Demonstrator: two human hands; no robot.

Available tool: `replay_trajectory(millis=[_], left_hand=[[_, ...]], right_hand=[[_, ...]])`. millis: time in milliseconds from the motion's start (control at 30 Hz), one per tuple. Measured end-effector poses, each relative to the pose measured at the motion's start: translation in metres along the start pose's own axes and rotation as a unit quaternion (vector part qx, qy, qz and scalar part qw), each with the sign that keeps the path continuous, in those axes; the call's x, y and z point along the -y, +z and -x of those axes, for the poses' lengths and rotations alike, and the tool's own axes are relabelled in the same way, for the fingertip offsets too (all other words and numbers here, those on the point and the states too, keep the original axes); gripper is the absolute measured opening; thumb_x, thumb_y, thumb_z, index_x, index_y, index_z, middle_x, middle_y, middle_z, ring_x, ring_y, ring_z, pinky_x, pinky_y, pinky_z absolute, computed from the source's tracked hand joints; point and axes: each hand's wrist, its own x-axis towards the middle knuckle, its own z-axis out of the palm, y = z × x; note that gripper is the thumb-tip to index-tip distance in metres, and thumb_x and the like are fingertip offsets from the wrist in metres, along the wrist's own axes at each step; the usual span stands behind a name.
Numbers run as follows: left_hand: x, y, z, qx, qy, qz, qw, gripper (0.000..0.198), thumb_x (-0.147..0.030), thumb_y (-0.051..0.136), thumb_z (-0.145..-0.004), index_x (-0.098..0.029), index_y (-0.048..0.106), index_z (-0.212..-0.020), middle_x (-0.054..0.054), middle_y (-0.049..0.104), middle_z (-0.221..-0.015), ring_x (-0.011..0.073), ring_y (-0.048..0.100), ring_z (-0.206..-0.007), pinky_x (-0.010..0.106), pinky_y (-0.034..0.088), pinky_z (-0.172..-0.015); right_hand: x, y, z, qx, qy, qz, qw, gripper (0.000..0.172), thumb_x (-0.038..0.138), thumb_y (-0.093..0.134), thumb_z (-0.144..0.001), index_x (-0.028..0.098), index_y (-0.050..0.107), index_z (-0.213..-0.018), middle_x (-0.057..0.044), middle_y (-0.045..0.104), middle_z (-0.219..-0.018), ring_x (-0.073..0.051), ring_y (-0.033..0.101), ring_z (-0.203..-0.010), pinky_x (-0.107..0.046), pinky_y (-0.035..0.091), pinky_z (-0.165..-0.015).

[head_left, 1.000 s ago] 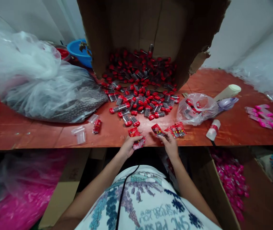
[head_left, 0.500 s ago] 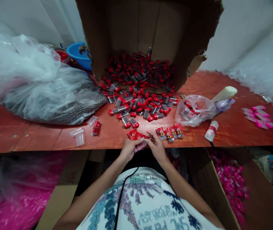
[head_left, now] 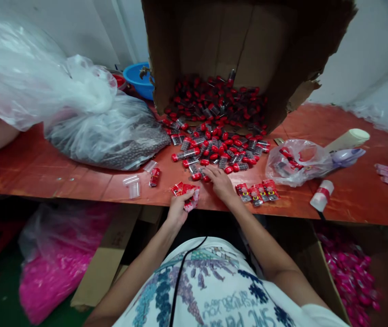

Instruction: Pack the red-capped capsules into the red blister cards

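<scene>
My left hand (head_left: 179, 207) is closed on a small bunch of red printed packets (head_left: 190, 190), held over the table's front edge. Some have a pale pink-and-white side showing. My right hand (head_left: 219, 182) is stretched out at the front of a pile of small clear bottles with red caps (head_left: 216, 147). Its fingers look apart, with the tips at one red-capped bottle (head_left: 205, 176) that still lies on the table; whether they grip it is hard to see. Beside my right wrist lie several filled red packets (head_left: 256, 194) with dark contents.
A torn cardboard box (head_left: 161, 59) on its side holds more bottles. Left are a clear bag of dark beads (head_left: 112, 141), a blue basin (head_left: 136, 75) and empty clear tubes (head_left: 132, 187). Right stand a plastic bag (head_left: 294, 170) and a white roll (head_left: 322, 195). Pink goods fill bags and boxes below.
My right hand has left the red packets and moved forward to the bottle pile. My left hand keeps the packets. The view has swung left.
</scene>
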Motion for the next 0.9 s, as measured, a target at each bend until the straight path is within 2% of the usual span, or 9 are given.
replay_trajectory(millis=[67,167,300,400,467,533,633,767,900], left_hand=[[-0.002,0.0,-0.001,-0.005,-0.007,0.009,1.0,0.01,-0.001,0.07,-0.063,-0.007,0.068,-0.072,0.007,0.07,-0.066,0.015,0.064,-0.055,0.026,0.056,-0.055],[-0.002,0.0,-0.001,-0.004,-0.005,0.025,1.0,0.007,-0.003,0.07,-0.065,-0.007,0.067,-0.07,0.007,0.069,-0.064,0.0136,0.064,-0.053,0.023,0.054,-0.054],[0.0,0.001,-0.004,-0.004,-0.027,0.047,0.999,0.006,-0.004,0.069,-0.069,-0.008,0.066,-0.071,0.006,0.068,-0.064,0.0128,0.063,-0.053,0.023,0.054,-0.053],[0.002,0.004,-0.006,0.002,-0.053,0.06,0.997,0.006,-0.006,0.068,-0.072,-0.01,0.065,-0.071,0.004,0.068,-0.065,0.013,0.064,-0.055,0.026,0.057,-0.057],[0.002,0.006,-0.006,0.006,-0.06,0.062,0.996,0.005,-0.007,0.068,-0.073,-0.01,0.064,-0.072,0.004,0.068,-0.066,0.0133,0.064,-0.055,0.028,0.058,-0.058],[0.002,0.007,-0.005,0.01,-0.055,0.062,0.996,0.004,-0.007,0.067,-0.074,-0.01,0.064,-0.072,0.004,0.068,-0.066,0.0132,0.064,-0.055,0.029,0.058,-0.059],[0.003,0.007,-0.005,0.009,-0.036,0.062,0.997,0.004,-0.005,0.066,-0.074,-0.009,0.065,-0.073,0.005,0.069,-0.068,0.0128,0.064,-0.055,0.026,0.056,-0.058],[0.007,0.008,-0.007,0.006,-0.012,0.053,0.999,0.005,-0.005,0.068,-0.071,-0.009,0.067,-0.075,0.005,0.07,-0.069,0.0134,0.065,-0.057,0.025,0.055,-0.057],[0.014,0.009,-0.008,0.007,0.026,0.029,0.999,0.014,-0.009,0.076,-0.063,-0.011,0.067,-0.073,0.002,0.07,-0.067,0.013,0.064,-0.056,0.025,0.055,-0.058]], right_hand=[[-0.015,-0.002,-0.006,0.035,-0.035,0.025,0.998,0.048,0.002,0.042,-0.087,0.024,0.054,-0.128,-0.006,0.053,-0.134,-0.023,0.045,-0.122,-0.042,0.035,-0.103],[-0.023,-0.008,-0.001,0.052,-0.059,0.046,0.996,0.039,0.009,0.049,-0.088,0.025,0.059,-0.123,-0.007,0.057,-0.13,-0.024,0.045,-0.122,-0.044,0.036,-0.103],[-0.014,-0.018,0.021,0.074,-0.102,0.055,0.99,0.032,0.019,0.054,-0.089,0.027,0.06,-0.119,-0.006,0.055,-0.131,-0.025,0.04,-0.128,-0.043,0.035,-0.103],[-0.006,-0.022,0.035,0.107,-0.113,0.055,0.986,0.033,0.022,0.053,-0.09,0.028,0.057,-0.123,-0.007,0.059,-0.122,-0.024,0.048,-0.119,-0.039,0.038,-0.098],[-0.001,-0.022,0.043,0.096,-0.08,0.05,0.991,0.031,0.023,0.05,-0.091,0.026,0.057,-0.122,-0.009,0.061,-0.113,-0.024,0.053,-0.107,-0.038,0.041,-0.093],[0.005,-0.021,0.05,0.053,-0.027,0.015,0.998,0.028,0.023,0.047,-0.092,0.023,0.06,-0.118,-0.011,0.061,-0.104,-0.024,0.055,-0.099,-0.038,0.043,-0.089],[0.02,-0.018,0.06,-0.03,0.063,-0.12,0.99,0.027,0.027,0.044,-0.094,0.021,0.059,-0.115,-0.009,0.06,-0.099,-0.021,0.057,-0.092,-0.035,0.048,-0.082],[0.042,-0.01,0.071,-0.078,0.167,-0.304,0.935,0.03,0.035,0.047,-0.091,0.022,0.06,-0.114,-0.006,0.06,-0.097,-0.017,0.059,-0.076,-0.027,0.052,-0.06],[0.051,-0.001,0.075,-0.088,0.231,-0.397,0.884,0.035,0.04,0.051,-0.086,0.021,0.06,-0.114,-0.005,0.061,-0.093,-0.013,0.058,-0.063,-0.024,0.052,-0.049]])
